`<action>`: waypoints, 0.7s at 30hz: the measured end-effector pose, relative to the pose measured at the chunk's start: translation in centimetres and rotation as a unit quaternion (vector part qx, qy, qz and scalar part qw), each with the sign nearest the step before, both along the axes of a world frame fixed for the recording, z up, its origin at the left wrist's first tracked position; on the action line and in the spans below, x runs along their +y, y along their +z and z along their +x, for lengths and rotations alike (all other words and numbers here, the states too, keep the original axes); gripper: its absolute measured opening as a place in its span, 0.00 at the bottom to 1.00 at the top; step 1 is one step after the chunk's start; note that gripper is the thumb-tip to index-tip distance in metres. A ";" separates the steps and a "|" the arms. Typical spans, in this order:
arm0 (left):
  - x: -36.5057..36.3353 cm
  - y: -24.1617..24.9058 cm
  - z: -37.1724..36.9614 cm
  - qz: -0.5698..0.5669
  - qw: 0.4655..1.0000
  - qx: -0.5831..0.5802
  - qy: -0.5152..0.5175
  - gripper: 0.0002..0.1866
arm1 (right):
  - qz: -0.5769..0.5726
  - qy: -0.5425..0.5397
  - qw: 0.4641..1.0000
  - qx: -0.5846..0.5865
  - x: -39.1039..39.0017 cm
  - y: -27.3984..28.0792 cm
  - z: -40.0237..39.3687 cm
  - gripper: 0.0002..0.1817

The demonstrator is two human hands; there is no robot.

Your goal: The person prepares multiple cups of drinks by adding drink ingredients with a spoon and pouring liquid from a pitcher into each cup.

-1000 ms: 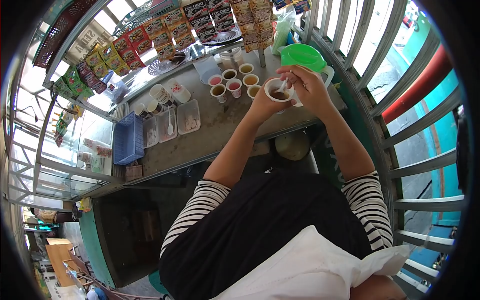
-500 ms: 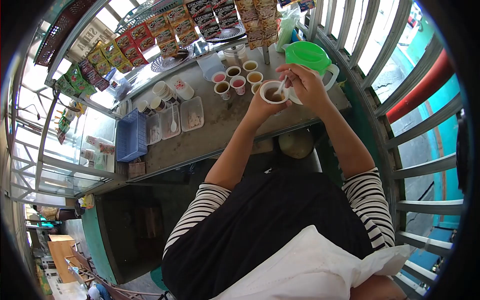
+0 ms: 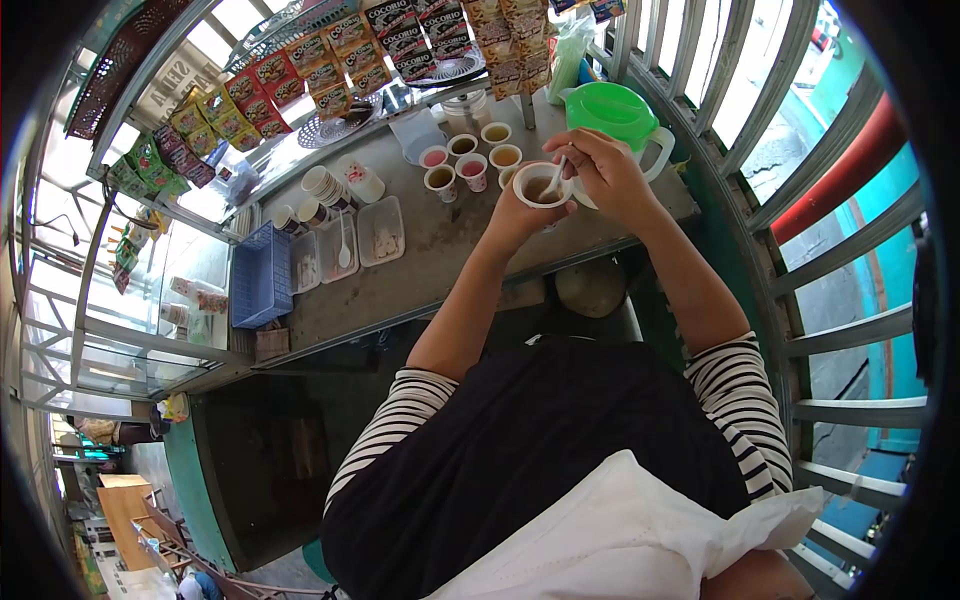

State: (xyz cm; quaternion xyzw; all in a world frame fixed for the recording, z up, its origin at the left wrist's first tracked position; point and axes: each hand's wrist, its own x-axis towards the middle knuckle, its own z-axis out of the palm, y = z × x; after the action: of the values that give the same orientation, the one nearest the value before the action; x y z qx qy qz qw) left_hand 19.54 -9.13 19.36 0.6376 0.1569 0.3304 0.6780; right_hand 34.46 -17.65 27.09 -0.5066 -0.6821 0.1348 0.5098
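Note:
My left hand point(image 3: 512, 222) is wrapped round a white cup point(image 3: 530, 197) of brownish liquid, held above the counter's front edge. Pinched in my right hand point(image 3: 608, 178) is a white spoon point(image 3: 557, 178), its lower end in that cup. Several filled cups stand just behind, among them one with pink liquid point(image 3: 472, 168), one with dark liquid point(image 3: 462, 146) and one with orange-yellow liquid point(image 3: 505, 156). A green-lidded pitcher point(image 3: 608, 112) stands beyond my right hand.
On the counter point(image 3: 400, 290) are a blue basket point(image 3: 262, 275), clear plastic containers point(image 3: 381, 232), one with a spoon, and stacked paper cups point(image 3: 322, 184). Sachets point(image 3: 400, 40) hang above the far side. Metal bars point(image 3: 850, 335) run along the right.
The held cup and both hands have shifted very slightly left in view, along with the counter items. The spoon stays in the cup at a slightly more upright angle.

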 end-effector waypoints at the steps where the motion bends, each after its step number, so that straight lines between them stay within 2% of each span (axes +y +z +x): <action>1: 0.1 0.0 0.0 0.007 1.000 0.002 0.000 0.31 | 0.031 -0.003 0.999 0.011 0.2 -0.1 -0.1 0.10; 2: 0.1 0.1 -0.1 0.007 1.000 0.001 0.002 0.31 | 0.062 -0.005 0.998 0.022 0.5 -0.3 -0.2 0.09; 6: 0.5 0.1 -0.3 0.008 1.000 -0.008 0.008 0.31 | 0.034 0.026 0.998 0.037 0.8 -0.4 -0.5 0.08; 8: 0.7 0.1 -0.4 0.006 1.000 -0.015 0.010 0.32 | -0.036 0.026 0.998 0.052 0.7 0.0 -0.7 0.08; 11: 0.8 0.0 -0.7 0.020 0.999 -0.031 0.016 0.32 | -0.030 0.030 0.999 0.023 1.3 -0.2 -0.3 0.09; 13: 0.7 -0.2 -0.9 -0.013 1.000 -0.023 0.005 0.32 | -0.023 0.034 0.998 0.038 1.7 -0.6 -0.5 0.09; 17: 1.0 -0.3 -1.3 -0.004 0.999 -0.014 0.033 0.32 | 0.009 0.031 0.999 0.039 2.2 -1.5 -1.0 0.09; 21: 1.3 0.2 -1.6 -0.010 0.998 -0.029 0.052 0.32 | -0.027 0.038 0.998 0.036 2.1 -0.8 -1.3 0.09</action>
State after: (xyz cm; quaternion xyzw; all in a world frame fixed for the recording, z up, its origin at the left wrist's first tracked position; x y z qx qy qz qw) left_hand 17.98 -7.78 19.55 0.6119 0.1739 0.3820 0.6704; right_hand 33.12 -15.57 26.29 -0.4892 -0.6782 0.1903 0.5144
